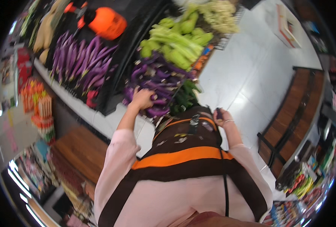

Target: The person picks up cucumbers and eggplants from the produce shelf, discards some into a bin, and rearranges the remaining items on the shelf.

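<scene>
My left hand [143,98] reaches into a heap of long purple eggplants [159,76]. Its fingers curl around one purple eggplant [154,97], whose end pokes out beside them. On the other side of my body, my right hand [226,117] is closed around a short dark object [219,114] with a pale end; blur hides exactly what it is. That hand is above the floor, apart from the produce. Between my arms hangs a dark brown apron [185,139] with an orange band.
Pale green chayotes and stalks [179,42] adjoin the heap, with dark green vegetables [185,98] nearer me. Slender eggplants [80,59] lie in neat rows on a black display, near an orange jack-o'-lantern bucket [108,23]. A wooden slatted stand [292,119] is on the right.
</scene>
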